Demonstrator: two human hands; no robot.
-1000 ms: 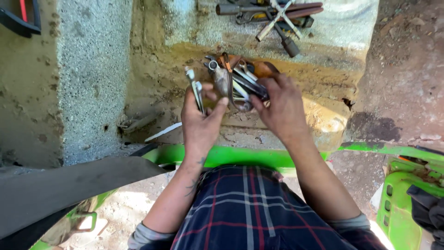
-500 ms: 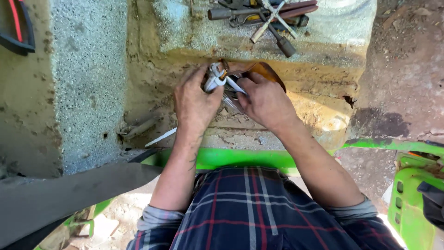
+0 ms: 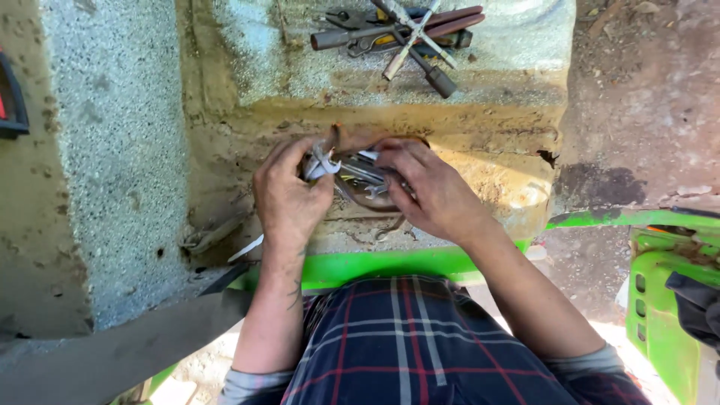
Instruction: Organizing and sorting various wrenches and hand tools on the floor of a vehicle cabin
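Two hands work over one bundle of spanners [image 3: 358, 171] on a stained concrete ledge [image 3: 495, 187]. The left hand [image 3: 289, 196] is closed round the bundle's bright, open-jawed ends; the right hand [image 3: 427, 191] lies curled over the other side, its grip on the steel hidden. The spanners are silvery, greasy and bunched too tightly to count, lying over a rusty brown dish [image 3: 367, 196]. One loose spanner [image 3: 390, 227] lies just below. A pile of tools [image 3: 405, 30] rests well apart on the upper step. A green frame [image 3: 375, 264] edges the ledge's near side.
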